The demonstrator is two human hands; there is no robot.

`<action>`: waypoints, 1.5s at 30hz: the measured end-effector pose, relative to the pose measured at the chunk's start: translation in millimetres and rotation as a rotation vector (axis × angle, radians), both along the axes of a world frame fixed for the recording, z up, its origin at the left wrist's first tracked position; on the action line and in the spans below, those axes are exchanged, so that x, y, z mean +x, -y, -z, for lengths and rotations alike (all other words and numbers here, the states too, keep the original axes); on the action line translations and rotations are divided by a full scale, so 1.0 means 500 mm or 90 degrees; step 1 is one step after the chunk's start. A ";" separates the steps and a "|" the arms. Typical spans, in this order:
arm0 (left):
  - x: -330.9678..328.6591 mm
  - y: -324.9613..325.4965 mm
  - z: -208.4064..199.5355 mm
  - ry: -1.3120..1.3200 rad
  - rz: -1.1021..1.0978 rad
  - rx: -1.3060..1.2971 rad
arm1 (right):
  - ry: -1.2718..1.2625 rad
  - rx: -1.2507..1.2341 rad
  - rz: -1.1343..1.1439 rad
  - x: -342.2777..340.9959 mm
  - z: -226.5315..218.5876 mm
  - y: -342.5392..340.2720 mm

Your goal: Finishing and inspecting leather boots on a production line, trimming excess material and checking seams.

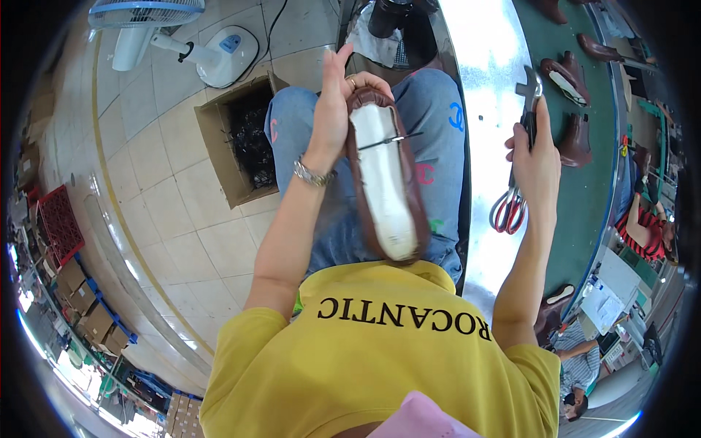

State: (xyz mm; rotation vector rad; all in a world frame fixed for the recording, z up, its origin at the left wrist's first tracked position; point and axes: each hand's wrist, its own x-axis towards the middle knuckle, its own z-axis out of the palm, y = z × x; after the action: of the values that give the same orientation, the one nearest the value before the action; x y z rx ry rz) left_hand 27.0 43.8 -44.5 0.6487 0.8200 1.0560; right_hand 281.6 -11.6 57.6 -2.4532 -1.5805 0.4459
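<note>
A brown leather shoe (pixel 412 197) lies bottom up over my lap, its underside a long white insole (pixel 383 179). Across the insole runs a thin dark strip (pixel 391 140); I cannot make out what it is. My left hand (pixel 337 102) curls around the shoe's far end, some fingers hidden behind it. Over the metal bench to the right, my right hand (pixel 537 150) closes on the dark handle of a hammer (pixel 529 89) with a metal head. Just below that hand are the red and black loops of a pair of scissors (pixel 508 212).
The shiny metal bench (pixel 489 44) adjoins a green belt (pixel 595 197) carrying brown boots (pixel 577 139). A cardboard box (pixel 219 153) of dark bits stands left of my knees. Beyond it is a white fan (pixel 226 55). A black cylinder (pixel 387 18) stands ahead. Other people (pixel 646 226) are at far right.
</note>
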 end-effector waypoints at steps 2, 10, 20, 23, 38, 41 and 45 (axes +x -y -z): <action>-0.010 -0.019 -0.010 -0.035 0.085 0.008 | 0.141 -0.019 -0.012 0.102 0.110 -0.013; -0.019 -0.026 0.004 -0.058 0.130 0.035 | -0.030 0.299 0.064 0.176 0.269 0.200; -0.025 -0.015 0.009 -0.020 0.084 0.009 | -0.270 -0.057 0.337 0.262 0.239 0.439; -0.025 0.060 -0.019 -0.162 -0.087 0.059 | -0.680 0.122 0.434 0.232 0.153 0.426; -0.014 0.284 -0.052 -0.659 -0.090 0.031 | -0.844 -0.455 0.045 -0.176 -0.026 0.211; 0.010 0.290 -0.063 -0.623 -0.223 0.094 | -0.749 -0.424 0.016 -0.188 -0.025 0.225; 0.008 0.244 -0.075 -0.822 -0.300 0.395 | -0.610 -0.117 -0.093 -0.073 0.007 0.306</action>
State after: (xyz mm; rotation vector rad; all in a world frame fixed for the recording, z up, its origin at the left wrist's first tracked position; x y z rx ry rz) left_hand 30.8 -78.2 -7.0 1.8136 1.8329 1.2762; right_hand 244.9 -164.5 54.1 -1.7215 -1.2849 1.5469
